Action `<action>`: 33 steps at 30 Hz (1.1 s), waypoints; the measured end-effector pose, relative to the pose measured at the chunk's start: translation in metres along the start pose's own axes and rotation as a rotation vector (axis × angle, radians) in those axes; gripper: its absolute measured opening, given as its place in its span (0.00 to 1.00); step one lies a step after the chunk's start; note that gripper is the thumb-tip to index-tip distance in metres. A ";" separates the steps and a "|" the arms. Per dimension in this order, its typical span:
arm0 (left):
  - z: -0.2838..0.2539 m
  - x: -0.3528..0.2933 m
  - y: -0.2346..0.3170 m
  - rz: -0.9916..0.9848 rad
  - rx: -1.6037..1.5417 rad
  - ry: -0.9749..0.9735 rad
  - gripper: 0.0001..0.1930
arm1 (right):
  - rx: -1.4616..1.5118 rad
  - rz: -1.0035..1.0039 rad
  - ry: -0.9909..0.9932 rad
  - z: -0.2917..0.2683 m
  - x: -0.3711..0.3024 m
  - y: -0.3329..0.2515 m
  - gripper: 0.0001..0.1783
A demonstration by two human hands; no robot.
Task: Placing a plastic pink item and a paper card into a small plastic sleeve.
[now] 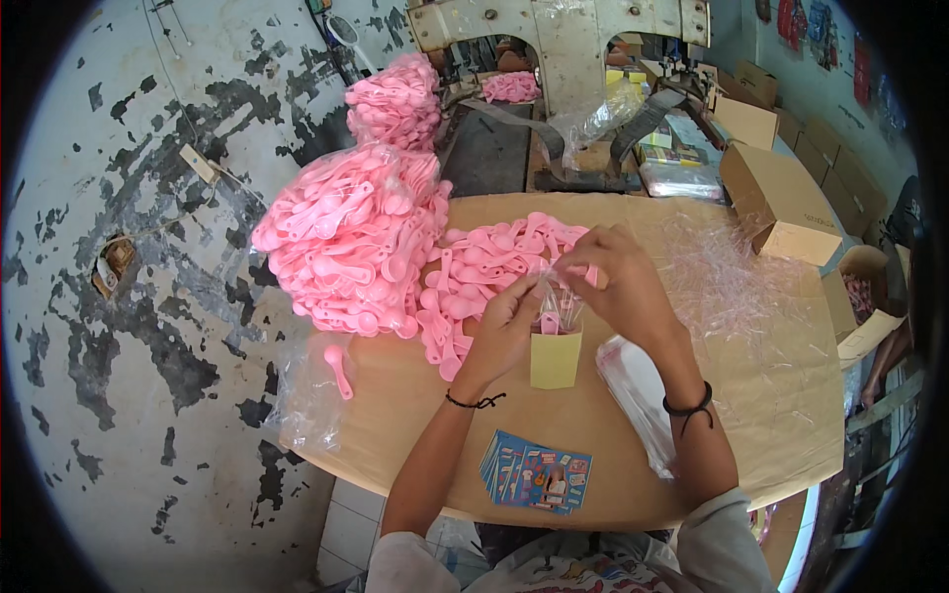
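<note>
A small clear plastic bag (565, 301) hangs upright between my hands over the middle of the table. In its lower part is a yellow card (556, 362), with something pink, apparently a spoon, above the card. My left hand (506, 321) pinches the bag's upper left side. At the top, my right hand (618, 285) has its fingers closed on the bag's mouth; the exact grip is partly hidden. Loose pink plastic spoons (484, 262) lie heaped just beyond my left hand. A stack of flat clear bags (638, 400) lies under my right forearm.
Printed blue cards (539, 472) lie fanned near the front edge. At left, a big bag of pink spoons (346, 242) stands by the peeling wall, and one spoon (338, 371) rests on plastic. Crumpled clear film (727, 272) and cardboard boxes (776, 203) are at right; a metal machine (583, 49) stands behind.
</note>
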State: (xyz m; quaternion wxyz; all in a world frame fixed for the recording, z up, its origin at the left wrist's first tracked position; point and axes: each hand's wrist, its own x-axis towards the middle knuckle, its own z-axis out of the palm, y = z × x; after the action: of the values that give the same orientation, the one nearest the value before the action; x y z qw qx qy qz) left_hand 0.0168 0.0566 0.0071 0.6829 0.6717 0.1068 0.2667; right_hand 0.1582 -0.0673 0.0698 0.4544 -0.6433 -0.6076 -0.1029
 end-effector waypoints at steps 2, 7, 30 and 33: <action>0.003 -0.003 0.004 0.016 0.124 -0.047 0.17 | -0.077 -0.085 -0.072 0.003 -0.003 -0.001 0.09; -0.005 -0.006 0.011 0.015 0.353 -0.030 0.17 | -0.028 -0.031 -0.151 0.013 -0.005 0.004 0.10; 0.008 -0.001 0.002 -0.108 -0.298 0.027 0.24 | 0.540 0.317 -0.084 -0.075 -0.002 0.011 0.10; 0.006 0.002 -0.003 -0.226 -0.182 0.023 0.27 | 0.688 0.369 -0.424 -0.118 -0.020 0.055 0.11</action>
State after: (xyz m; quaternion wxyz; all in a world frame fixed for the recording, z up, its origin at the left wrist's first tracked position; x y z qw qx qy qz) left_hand 0.0226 0.0527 0.0054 0.7652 0.5878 0.1648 0.2044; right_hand 0.2516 -0.1568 0.0976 0.5182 -0.5592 -0.5613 0.3221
